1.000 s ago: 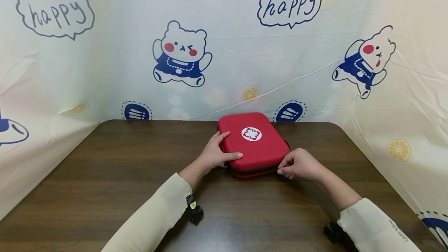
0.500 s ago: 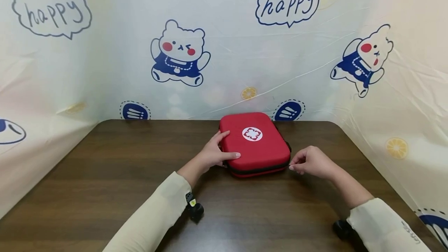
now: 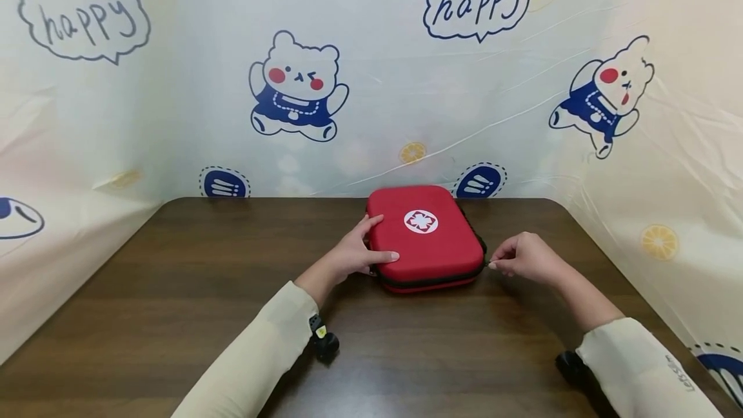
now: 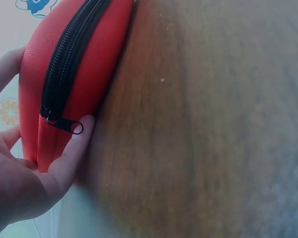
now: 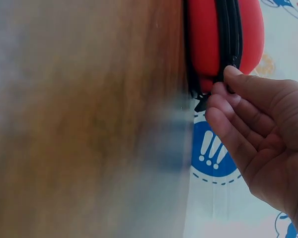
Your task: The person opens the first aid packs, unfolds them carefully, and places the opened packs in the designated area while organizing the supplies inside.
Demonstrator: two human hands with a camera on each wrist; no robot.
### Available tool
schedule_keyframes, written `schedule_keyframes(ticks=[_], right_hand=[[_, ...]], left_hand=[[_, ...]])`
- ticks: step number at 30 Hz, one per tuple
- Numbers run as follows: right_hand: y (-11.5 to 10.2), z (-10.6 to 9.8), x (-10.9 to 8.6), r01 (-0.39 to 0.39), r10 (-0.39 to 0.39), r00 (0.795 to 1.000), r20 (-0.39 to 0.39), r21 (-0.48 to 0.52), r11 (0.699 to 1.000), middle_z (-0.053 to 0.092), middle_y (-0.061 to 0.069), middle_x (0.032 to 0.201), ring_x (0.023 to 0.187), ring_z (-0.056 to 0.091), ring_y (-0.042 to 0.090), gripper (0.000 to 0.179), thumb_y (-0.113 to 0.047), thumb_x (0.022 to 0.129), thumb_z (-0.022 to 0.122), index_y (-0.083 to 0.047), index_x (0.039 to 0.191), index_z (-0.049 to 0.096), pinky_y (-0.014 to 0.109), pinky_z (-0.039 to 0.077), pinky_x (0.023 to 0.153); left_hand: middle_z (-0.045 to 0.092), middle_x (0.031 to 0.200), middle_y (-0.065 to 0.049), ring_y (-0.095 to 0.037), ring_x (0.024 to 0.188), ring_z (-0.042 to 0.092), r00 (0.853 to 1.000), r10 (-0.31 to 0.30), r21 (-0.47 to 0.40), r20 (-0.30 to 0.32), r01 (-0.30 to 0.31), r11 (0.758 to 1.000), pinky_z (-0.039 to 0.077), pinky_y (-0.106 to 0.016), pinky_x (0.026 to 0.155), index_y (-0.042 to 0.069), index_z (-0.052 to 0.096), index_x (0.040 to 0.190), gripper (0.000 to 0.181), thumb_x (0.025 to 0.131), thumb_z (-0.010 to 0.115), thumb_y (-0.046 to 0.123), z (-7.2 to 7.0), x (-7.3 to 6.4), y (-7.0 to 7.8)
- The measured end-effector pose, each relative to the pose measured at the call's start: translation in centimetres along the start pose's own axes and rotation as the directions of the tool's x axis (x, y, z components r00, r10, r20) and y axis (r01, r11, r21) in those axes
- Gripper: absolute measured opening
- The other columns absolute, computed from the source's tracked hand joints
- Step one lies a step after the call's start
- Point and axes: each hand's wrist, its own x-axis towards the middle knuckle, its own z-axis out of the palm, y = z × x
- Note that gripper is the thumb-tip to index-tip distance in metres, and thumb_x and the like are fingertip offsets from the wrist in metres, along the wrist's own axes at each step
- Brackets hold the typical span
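Note:
A red zip-up first aid case (image 3: pixel 429 244) with a white round emblem lies flat near the back of the table. My left hand (image 3: pixel 355 251) grips its left side, thumb over the lid. In the left wrist view, a black zipper pull (image 4: pixel 64 124) hangs at the end of the zipper (image 4: pixel 69 59), right by a fingertip. My right hand (image 3: pixel 527 258) is at the case's front right corner. Its thumb and forefinger pinch a second zipper pull, mostly hidden by the fingers, on the black zipper track (image 5: pixel 230 29) in the right wrist view.
The brown wooden table (image 3: pixel 191 315) extends around the case. Behind it hangs a printed curtain (image 3: pixel 383 82) with bears and "happy" bubbles, close to the table's back edge. A dark strap end (image 5: pixel 201 104) sticks out beside the case in the right wrist view.
My right hand has moved right and then slightly back, around the case's front right corner with the zipper pull. The case has shifted slightly right. My left hand keeps its hold.

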Motion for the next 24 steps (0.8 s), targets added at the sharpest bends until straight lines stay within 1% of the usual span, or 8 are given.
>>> schedule_keyframes(ticks=[6, 8, 12, 18, 24], right_hand=[[0.6, -0.1, 1.1, -0.028, 0.029, 0.999, -0.031, 0.003, 1.0, 0.067, 0.004, 0.068, 0.059, 0.059, 0.015, 0.006, -0.007, 0.084, 0.075, -0.002, 0.082, 0.074, 0.03, 0.053, 0.056], [0.8, -0.1, 1.5, -0.04, 0.039, 0.998, -0.043, 0.0, 0.999, 0.066, 0.003, 0.066, 0.058, 0.059, 0.015, 0.006, -0.007, 0.084, 0.075, -0.002, 0.082, 0.074, 0.03, 0.053, 0.056], [1.2, 0.0, 2.2, -0.036, 0.035, 0.997, -0.072, -0.016, 0.999, 0.064, 0.001, 0.062, 0.056, 0.058, 0.014, 0.008, -0.009, 0.084, 0.075, -0.001, 0.081, 0.074, 0.03, 0.051, 0.054], [1.6, 0.0, 3.1, -0.057, 0.051, 0.994, -0.1, -0.057, 0.997, 0.062, -0.002, 0.06, 0.056, 0.056, 0.014, 0.009, -0.012, 0.085, 0.075, -0.004, 0.08, 0.075, 0.031, 0.05, 0.055], [1.7, 0.0, 3.9, -0.039, 0.026, 0.991, -0.13, -0.103, 0.994, 0.06, -0.003, 0.058, 0.057, 0.054, 0.014, 0.009, -0.013, 0.086, 0.073, -0.005, 0.081, 0.075, 0.032, 0.047, 0.055]], left_hand=[[0.017, 0.159, -0.002, -0.034, 0.123, 0.042, 1.0, 0.007, 0.0, 0.002, -0.007, 1.0, 0.059, -0.04, 0.07, 0.03, 0.031, 0.152, 0.094, 0.075, 0.084, 0.026, 0.0, -0.1, 0.1], [0.016, 0.159, -0.002, -0.033, 0.122, 0.042, 1.0, 0.01, 0.002, 0.005, -0.01, 1.0, 0.058, -0.04, 0.07, 0.03, 0.031, 0.153, 0.093, 0.075, 0.083, 0.026, 0.0, -0.1, 0.0], [0.013, 0.161, 0.0, -0.033, 0.121, 0.043, 1.0, 0.015, 0.003, 0.015, -0.015, 1.0, 0.058, -0.039, 0.069, 0.03, 0.03, 0.153, 0.093, 0.076, 0.083, 0.026, 0.0, 0.0, -0.2], [0.014, 0.161, 0.0, -0.032, 0.121, 0.043, 1.0, 0.011, 0.006, 0.011, -0.011, 1.0, 0.058, -0.039, 0.068, 0.031, 0.031, 0.152, 0.093, 0.075, 0.083, 0.026, 0.0, -0.1, -0.1], [0.017, 0.159, -0.002, -0.032, 0.12, 0.043, 1.0, 0.011, 0.004, 0.014, -0.011, 1.0, 0.058, -0.039, 0.068, 0.031, 0.031, 0.153, 0.093, 0.076, 0.083, 0.026, 0.0, -0.1, 0.0]])
